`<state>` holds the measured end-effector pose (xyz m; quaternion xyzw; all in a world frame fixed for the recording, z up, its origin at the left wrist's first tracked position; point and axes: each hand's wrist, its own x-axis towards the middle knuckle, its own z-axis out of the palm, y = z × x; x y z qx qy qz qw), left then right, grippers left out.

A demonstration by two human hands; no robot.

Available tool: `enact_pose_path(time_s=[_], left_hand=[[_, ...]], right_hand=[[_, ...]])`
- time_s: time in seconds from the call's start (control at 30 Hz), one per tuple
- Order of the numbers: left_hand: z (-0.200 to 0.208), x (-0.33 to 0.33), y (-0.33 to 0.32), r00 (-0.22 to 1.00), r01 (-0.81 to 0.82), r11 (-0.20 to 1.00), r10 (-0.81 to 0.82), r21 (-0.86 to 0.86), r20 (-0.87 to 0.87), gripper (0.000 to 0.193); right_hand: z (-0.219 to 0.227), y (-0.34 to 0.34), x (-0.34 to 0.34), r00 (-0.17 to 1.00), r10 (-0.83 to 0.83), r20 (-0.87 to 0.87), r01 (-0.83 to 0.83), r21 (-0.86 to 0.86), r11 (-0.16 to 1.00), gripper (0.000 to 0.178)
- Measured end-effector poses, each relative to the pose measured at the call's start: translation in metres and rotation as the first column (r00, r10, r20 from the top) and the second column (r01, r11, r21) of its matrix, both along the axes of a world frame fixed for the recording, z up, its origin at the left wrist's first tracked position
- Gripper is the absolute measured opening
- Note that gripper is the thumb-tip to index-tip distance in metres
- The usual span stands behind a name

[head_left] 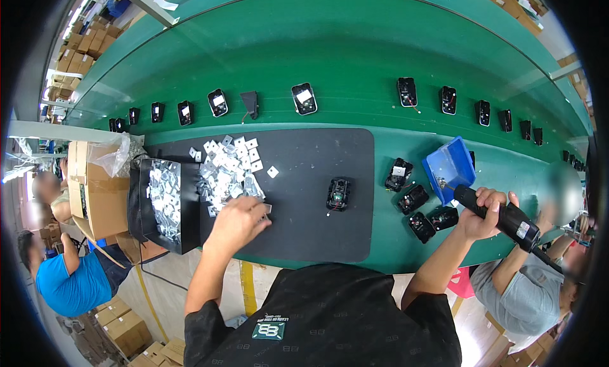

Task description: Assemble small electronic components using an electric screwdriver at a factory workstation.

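My right hand (483,216) is wrapped round a black electric screwdriver (517,226). Its bit reaches down to the left, over a blue plastic bin (451,166) with small screws in its near corner. My left hand (240,223) is closed at the near side of a heap of small silver metal plates (229,163), a metal plate (267,209) showing at its fingertips. Between the hands, on a black mat (298,176), lies a small black device housing (339,194) with a green circuit board inside. Neither hand touches it.
A black box (189,205) full of metal plates stands left of the heap, beside cardboard boxes (104,196). Several black housings (413,199) lie near the blue bin. More housings (304,99) line the back ledge. Co-workers sit on either side.
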<state>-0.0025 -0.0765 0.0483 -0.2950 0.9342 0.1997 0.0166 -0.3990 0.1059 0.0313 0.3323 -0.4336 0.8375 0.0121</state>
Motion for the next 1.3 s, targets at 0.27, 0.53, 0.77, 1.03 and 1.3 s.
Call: enact_pose_path(time_s=[0.27,0.53,0.77,1.03,1.3], left_hand=[[-0.011,0.019,0.006,0.994,0.092,0.991,-0.096,0.096,0.046,0.036],[-0.019,0.038,-0.002,0.973,0.231,0.972,-0.23,-0.035,0.034,0.019],[-0.029,0.018,0.007,0.959,0.229,0.965,-0.246,-0.126,-0.144,0.015],[-0.023,-0.068,0.014,0.886,0.069,0.988,0.004,0.141,-0.464,0.016],[-0.034,-0.12,0.007,0.899,0.085,0.962,0.038,0.26,-0.436,0.012]], right_hand=[[-0.001,0.001,0.004,1.0,0.023,0.0,-0.023,0.015,1.0,0.041],[-0.002,0.008,0.001,0.999,0.049,-0.016,-0.049,0.038,0.998,0.039],[0.002,0.004,0.005,1.0,0.019,0.008,-0.019,0.013,1.0,0.041],[0.002,0.003,0.008,1.0,0.01,0.002,-0.01,0.025,1.0,0.041],[0.013,0.007,0.016,0.999,0.024,-0.04,-0.024,0.015,1.0,0.041]])
